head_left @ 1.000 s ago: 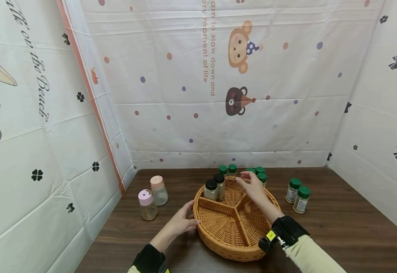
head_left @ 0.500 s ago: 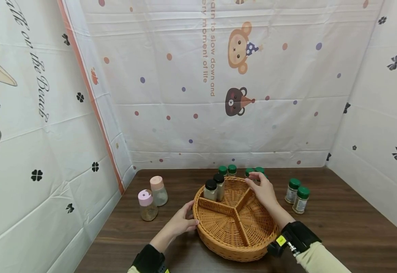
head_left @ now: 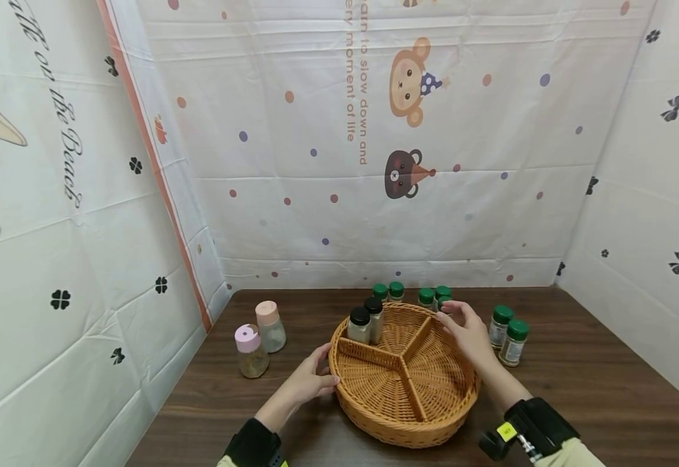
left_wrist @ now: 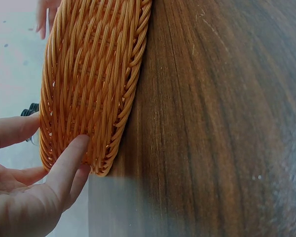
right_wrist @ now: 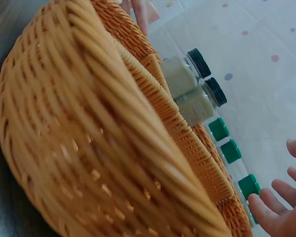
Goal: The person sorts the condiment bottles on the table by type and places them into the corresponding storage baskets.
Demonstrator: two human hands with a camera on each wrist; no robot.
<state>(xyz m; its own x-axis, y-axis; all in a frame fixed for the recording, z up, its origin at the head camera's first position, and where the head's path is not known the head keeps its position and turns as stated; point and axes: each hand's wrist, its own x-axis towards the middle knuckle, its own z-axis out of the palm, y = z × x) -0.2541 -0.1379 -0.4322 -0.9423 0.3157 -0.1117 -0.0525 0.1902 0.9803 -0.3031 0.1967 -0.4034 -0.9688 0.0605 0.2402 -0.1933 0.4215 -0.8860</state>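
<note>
A round wicker basket, split by dividers into three compartments, sits on the brown table. My left hand holds its left side; in the left wrist view the thumb lies on the outer wall and another finger reaches the rim. Two black-capped jars with pale contents stand in the back-left part of the basket. My right hand, fingers loosely bent and holding nothing, hovers by the basket's back-right rim, overlapping a green-capped jar behind it in the head view.
Several green-capped jars stand behind the basket. Two more green-capped jars are to its right. On the left stand a purple-capped bottle and a pink-capped bottle. Printed white cloth surrounds the table on three sides.
My right hand has moved right, from over the basket's back compartment to its back-right rim. The left hand and the basket have stayed in place.
</note>
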